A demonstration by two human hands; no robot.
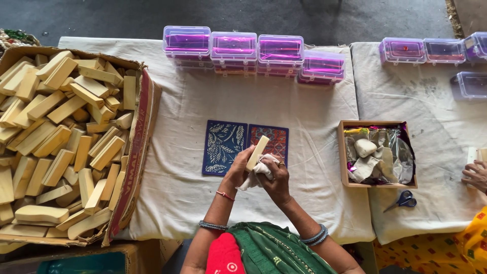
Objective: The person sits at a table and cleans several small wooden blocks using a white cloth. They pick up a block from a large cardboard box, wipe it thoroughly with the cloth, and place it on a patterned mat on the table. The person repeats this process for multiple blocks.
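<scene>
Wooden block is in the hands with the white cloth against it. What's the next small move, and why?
Probably draw the white cloth along the wooden block toward its upper end. The left hand holds the block tilted above the blue patterned mat, the right hand presses the bunched cloth at its lower part, and the upper part is bare.

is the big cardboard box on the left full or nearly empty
Full: the big brown cardboard box is heaped to its rim with pale wooden blocks, piled loosely above the side flaps.

Soft, even daylight, faint shadows, sharp focus, mild wide-angle bending at the edges.
</scene>
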